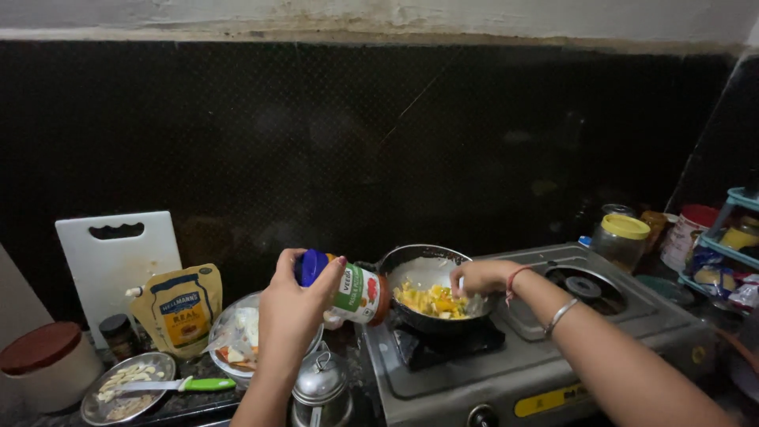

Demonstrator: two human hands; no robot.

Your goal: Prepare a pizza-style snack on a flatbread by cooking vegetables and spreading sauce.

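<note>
Your left hand [291,304] grips the sauce jar [348,289] tipped sideways beside the pan [423,265] on the stove [632,316]. Your right hand [481,277] reaches into the pan, fingers closed on something unclear. Mid-seasoning, probably; next needs the jar over the food.

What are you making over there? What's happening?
A person stands at a gas stove. The left hand holds a sauce bottle with a blue cap, tipped on its side beside a dark pan. The right hand reaches into the pan, over yellow food pieces. On the counter to the left lie a green-handled knife on a steel plate, a pouch and a white cutting board.
</note>
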